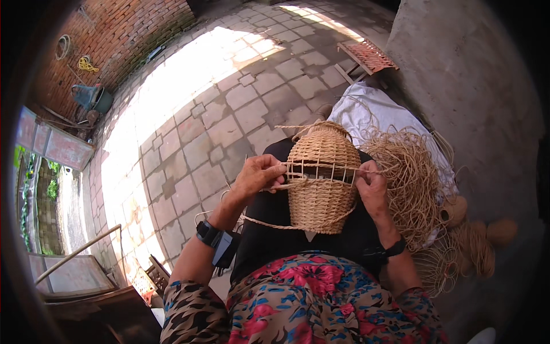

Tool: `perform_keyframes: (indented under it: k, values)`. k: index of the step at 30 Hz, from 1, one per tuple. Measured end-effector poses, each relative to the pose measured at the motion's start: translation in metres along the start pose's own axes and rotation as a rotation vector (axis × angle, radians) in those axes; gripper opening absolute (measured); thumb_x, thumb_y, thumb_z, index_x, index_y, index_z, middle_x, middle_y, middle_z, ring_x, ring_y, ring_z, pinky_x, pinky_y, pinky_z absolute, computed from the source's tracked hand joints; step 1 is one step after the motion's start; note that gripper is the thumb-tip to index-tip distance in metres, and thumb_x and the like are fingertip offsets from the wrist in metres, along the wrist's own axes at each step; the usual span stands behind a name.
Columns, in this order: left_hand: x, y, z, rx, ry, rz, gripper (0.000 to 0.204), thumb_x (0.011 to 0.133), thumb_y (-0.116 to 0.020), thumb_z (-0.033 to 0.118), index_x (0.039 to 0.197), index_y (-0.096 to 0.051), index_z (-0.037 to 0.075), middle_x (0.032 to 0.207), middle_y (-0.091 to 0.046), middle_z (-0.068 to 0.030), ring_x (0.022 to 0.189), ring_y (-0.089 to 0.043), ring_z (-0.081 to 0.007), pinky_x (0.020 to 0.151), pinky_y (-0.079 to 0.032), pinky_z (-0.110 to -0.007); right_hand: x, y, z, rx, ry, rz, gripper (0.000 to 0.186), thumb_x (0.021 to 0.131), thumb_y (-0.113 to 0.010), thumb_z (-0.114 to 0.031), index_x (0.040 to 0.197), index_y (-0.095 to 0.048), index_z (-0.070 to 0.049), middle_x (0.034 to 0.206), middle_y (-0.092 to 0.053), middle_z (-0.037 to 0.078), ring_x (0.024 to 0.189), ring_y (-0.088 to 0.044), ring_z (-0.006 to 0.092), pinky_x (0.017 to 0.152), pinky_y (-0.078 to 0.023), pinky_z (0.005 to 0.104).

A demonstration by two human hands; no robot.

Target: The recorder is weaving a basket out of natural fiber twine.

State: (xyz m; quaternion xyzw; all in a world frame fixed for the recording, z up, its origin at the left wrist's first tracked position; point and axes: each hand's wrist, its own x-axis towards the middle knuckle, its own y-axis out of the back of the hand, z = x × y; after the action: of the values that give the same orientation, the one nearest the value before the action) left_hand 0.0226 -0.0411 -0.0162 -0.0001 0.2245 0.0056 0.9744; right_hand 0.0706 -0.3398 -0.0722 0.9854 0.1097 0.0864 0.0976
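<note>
On my lap lies a woven straw-coloured basket (322, 207) with a band of bare upright stakes across its middle and woven cord above and below it. My left hand (263, 175) is closed at the basket's left side, thumb and fingers pinching a twisted cord beside the bare stakes. At the right side my right hand (372, 184) is closed too, pinching a cord that runs across the stakes. Its lower fingers rest against the basket wall. A loose length of cord (266, 224) trails left from the lower part. What lies inside the basket is mostly hidden.
Right of my legs a large tangled heap of cord (404, 186) lies on a white cloth (366, 109). Small brown woven pieces (501, 231) sit near it. A low slatted stool (369, 56) stands farther ahead. Paving stones (249, 109) and a brick wall (132, 34) lie left.
</note>
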Motion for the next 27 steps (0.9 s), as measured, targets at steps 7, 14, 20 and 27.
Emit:
perform_keyframes:
  k: [7, 14, 20, 27]
  values:
    - [-0.072, 0.255, -0.104, 0.041, -0.165, 1.178, 0.02, 0.089, -0.063, 0.022, 0.092, -0.065, 0.002, 0.076, -0.064, -0.0037, 0.064, -0.06, -0.0098, 0.054, -0.051, -0.024, 0.0, 0.009, -0.007, 0.022, -0.101, -0.043, 0.011, 0.086, -0.05, 0.006, 0.088, -0.047, -0.004, 0.069, -0.045, -0.005, 0.06, -0.039, 0.0016, 0.054, -0.033, 0.0206]
    - [-0.101, 0.279, -0.153, -0.302, -0.201, 1.089, 0.02, 0.091, -0.063, 0.018, 0.103, -0.062, 0.003, 0.079, -0.062, -0.0012, 0.065, -0.058, -0.0083, 0.059, -0.05, -0.022, -0.002, 0.008, -0.011, -0.048, -0.106, -0.029, 0.009, 0.085, -0.056, 0.002, 0.091, -0.051, -0.003, 0.07, -0.049, -0.003, 0.063, -0.045, 0.0034, 0.056, -0.038, 0.0215]
    - [-0.024, 0.094, -0.046, -0.483, -0.13, 0.136, 0.033, 0.094, -0.06, 0.02, 0.118, -0.058, -0.002, 0.078, -0.049, 0.0042, 0.072, -0.048, -0.0068, 0.071, -0.043, -0.023, 0.008, 0.015, -0.039, -0.257, 0.036, 0.145, 0.012, 0.084, -0.066, -0.006, 0.09, -0.056, -0.004, 0.07, -0.051, -0.003, 0.062, -0.047, 0.0052, 0.056, -0.041, 0.0231]
    - [0.023, -0.015, -0.032, -0.139, -0.095, -0.026, 0.011, 0.088, -0.066, 0.008, 0.095, -0.063, 0.002, 0.075, -0.06, 0.0024, 0.062, -0.055, -0.0074, 0.057, -0.047, -0.021, 0.003, 0.005, -0.042, -0.18, 0.041, 0.113, 0.007, 0.086, -0.064, -0.004, 0.088, -0.057, -0.003, 0.069, -0.053, -0.003, 0.061, -0.048, 0.0049, 0.055, -0.042, 0.0231]
